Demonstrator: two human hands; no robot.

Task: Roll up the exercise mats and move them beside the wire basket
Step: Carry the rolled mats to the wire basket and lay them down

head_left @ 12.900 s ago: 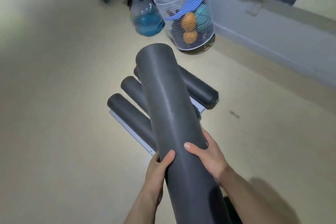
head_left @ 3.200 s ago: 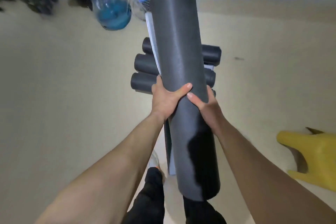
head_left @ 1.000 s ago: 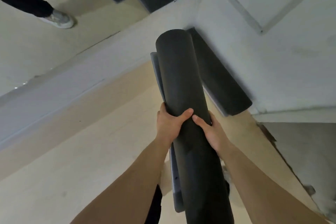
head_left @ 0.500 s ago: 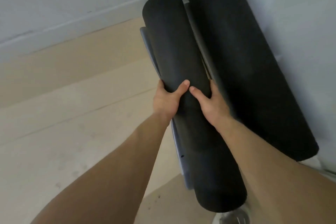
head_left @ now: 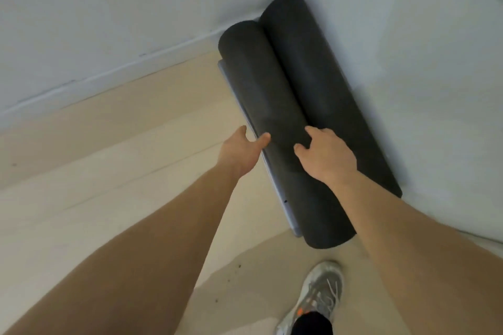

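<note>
Two rolled mats lie on the floor (head_left: 109,158) along the wall (head_left: 408,62): the inner mat (head_left: 321,90) against it, the outer mat (head_left: 261,90) touching that one. Our left hand (head_left: 241,148), loosely spread, touches the outer mat's side away from the wall; our right hand (head_left: 328,156) rests atop it, fingers (head_left: 309,132) bent.
</note>
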